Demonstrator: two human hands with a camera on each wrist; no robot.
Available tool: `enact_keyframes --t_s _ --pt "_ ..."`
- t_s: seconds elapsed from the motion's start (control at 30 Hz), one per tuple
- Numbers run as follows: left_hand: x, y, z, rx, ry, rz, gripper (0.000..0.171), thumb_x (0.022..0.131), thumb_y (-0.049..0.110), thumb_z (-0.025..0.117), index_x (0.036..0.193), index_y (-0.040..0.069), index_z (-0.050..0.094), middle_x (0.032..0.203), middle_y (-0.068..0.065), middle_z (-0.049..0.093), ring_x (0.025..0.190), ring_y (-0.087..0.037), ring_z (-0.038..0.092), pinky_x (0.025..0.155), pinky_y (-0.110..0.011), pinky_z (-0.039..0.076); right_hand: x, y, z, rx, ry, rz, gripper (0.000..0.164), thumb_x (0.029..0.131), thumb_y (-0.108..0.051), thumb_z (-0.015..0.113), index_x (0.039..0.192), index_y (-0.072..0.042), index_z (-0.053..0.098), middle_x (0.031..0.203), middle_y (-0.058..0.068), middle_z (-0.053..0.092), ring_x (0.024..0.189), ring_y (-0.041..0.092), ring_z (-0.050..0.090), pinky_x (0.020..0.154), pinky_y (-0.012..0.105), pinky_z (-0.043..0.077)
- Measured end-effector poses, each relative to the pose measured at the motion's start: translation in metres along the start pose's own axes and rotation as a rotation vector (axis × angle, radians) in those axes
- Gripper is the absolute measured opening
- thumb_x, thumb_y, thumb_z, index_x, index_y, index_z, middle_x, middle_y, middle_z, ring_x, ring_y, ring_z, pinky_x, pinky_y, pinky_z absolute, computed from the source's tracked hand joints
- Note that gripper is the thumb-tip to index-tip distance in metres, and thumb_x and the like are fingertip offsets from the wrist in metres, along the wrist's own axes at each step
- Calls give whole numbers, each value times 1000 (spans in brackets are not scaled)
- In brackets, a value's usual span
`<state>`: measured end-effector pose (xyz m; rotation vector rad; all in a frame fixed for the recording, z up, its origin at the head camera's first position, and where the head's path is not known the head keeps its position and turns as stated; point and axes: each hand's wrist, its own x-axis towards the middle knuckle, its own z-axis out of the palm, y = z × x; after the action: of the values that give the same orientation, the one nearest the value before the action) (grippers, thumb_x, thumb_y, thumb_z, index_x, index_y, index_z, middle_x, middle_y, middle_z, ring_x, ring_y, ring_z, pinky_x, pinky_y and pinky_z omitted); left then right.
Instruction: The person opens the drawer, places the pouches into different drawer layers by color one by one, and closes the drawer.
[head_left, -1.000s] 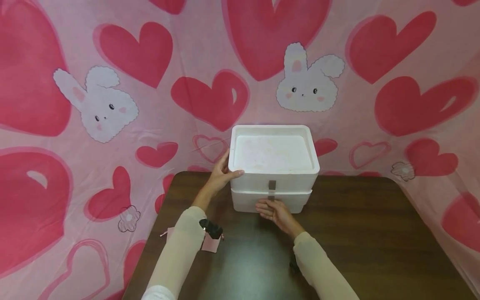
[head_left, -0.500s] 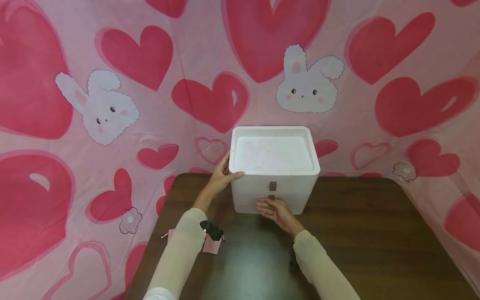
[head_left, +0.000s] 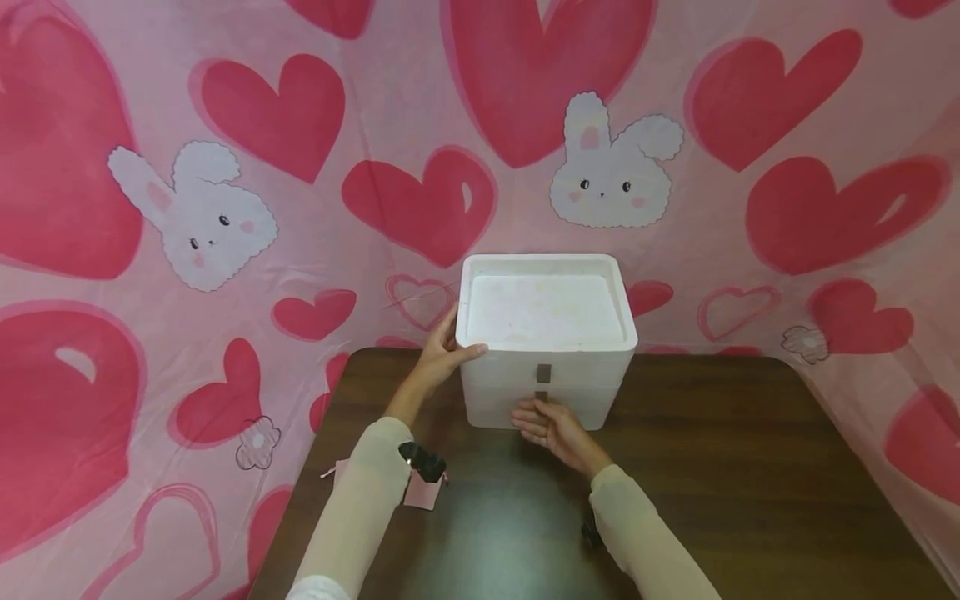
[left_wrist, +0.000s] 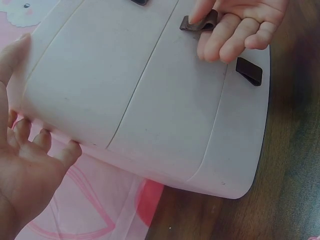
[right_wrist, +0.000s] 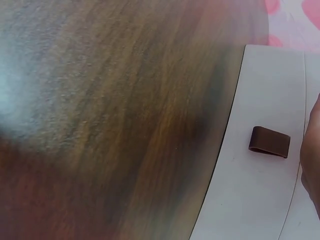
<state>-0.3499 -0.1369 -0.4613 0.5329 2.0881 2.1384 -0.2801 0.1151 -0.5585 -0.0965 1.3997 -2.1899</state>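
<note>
A white drawer box [head_left: 525, 367] with a recessed top stands at the back of the table. My left hand [head_left: 438, 354] grips its left front corner, thumb over the top edge and fingertips against the side [left_wrist: 37, 165]. In the left wrist view, my right hand [left_wrist: 242, 25] pinches the brown pull tab [left_wrist: 187, 24] of the middle drawer, palm facing up. Below it, the lowest drawer's brown tab [right_wrist: 270, 142] is free. All the drawer fronts sit flush, with thin seams between them.
Pink drawstring pouches [head_left: 422, 490] lie on the dark wooden table [head_left: 720, 450], partly behind the left forearm. A pink cloth with hearts and rabbits [head_left: 611, 187] hangs right behind the box.
The middle drawer, slightly out one second ago with its lip showing, has slid back flush into the box. Both hands stay in nearly the same places.
</note>
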Motion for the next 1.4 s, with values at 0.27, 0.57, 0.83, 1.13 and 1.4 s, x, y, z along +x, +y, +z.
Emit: enact_keyframes --t_s 0.27,0.57,0.83,1.13,1.4 --pt "1 0 -1 -13 3 20 97 90 -6 69 165 23 15 171 -3 25 150 -27 37 125 -51 32 -9 0 -4 -8 -19 67 56 111 -30 38 149 11 34 140 16 65 120 18 70 105 32 55" --pt "1 -1 -2 -14 10 1 96 90 -3 70 165 22 15 171 -2 24 152 -27 35 126 -50 31 -20 3 -9 -29 -88 50 61 112 -27 32 153 17 21 147 20 57 121 16 68 112 36 50" --pt "1 -1 -2 14 23 -11 96 90 0 71 165 24 15 171 -1 24 155 -26 32 126 -49 30 -37 -7 -5 -58 -198 -69 47 113 -21 28 146 7 45 123 -5 74 116 9 70 102 25 56" --pt "4 -3 -2 13 27 -16 97 90 0 72 165 22 14 171 -1 23 155 -25 32 126 -48 30 -63 -51 7 -256 -243 -293 43 112 -18 32 143 6 49 133 -5 71 124 9 67 106 23 52" --pt "3 -4 -1 14 19 8 96 90 -2 71 165 22 15 171 -2 24 154 -27 33 126 -49 31 -80 -85 14 -394 -171 -566 39 109 -6 39 140 17 45 133 -7 71 123 6 67 104 21 53"
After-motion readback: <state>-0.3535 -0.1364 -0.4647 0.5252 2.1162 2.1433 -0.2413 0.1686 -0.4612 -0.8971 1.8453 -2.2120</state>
